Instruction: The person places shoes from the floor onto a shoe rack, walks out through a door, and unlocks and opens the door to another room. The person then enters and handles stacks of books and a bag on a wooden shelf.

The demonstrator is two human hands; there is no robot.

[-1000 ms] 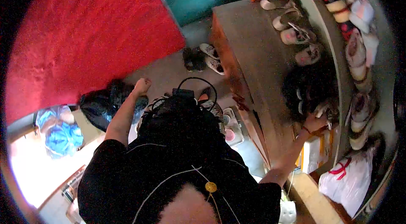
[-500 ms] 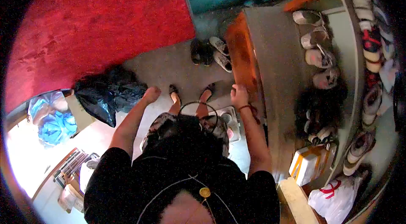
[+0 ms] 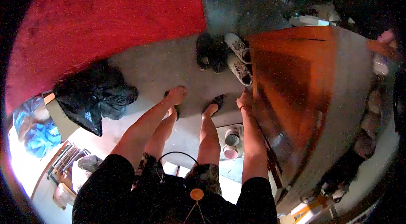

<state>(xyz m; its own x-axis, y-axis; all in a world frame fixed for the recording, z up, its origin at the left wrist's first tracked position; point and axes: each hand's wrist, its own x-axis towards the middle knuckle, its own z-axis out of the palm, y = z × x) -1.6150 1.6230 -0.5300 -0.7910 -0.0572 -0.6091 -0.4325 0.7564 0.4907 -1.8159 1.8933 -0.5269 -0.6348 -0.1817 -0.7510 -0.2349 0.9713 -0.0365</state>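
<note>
My left hand (image 3: 176, 94), its fingers curled in and holding nothing that I can see, hangs in front of my left foot, over the grey floor (image 3: 152, 63). My right hand (image 3: 244, 100) is also curled, beside the near edge of an orange-brown wooden panel (image 3: 292, 67); touching or apart, I cannot tell. Just beyond it lies a pair of light lace-up sneakers (image 3: 240, 61) on the floor. Dark shoes (image 3: 210, 55) stand to the left of them. I wear dark slip-on shoes (image 3: 216, 102).
At left lies a black plastic bag (image 3: 95, 95), below a red surface (image 3: 110, 8). A blue plastic bag (image 3: 43, 138) is farther left. Two round containers (image 3: 231, 143) sit beside my right leg. Shelved shoes (image 3: 368, 118) show dimly at far right.
My view has shifted, and the floor sneakers appear farther right and lower. The orange-brown panel shows much wider, while the shelved shoes have narrowed toward the right edge. My left hand has moved rightward.
</note>
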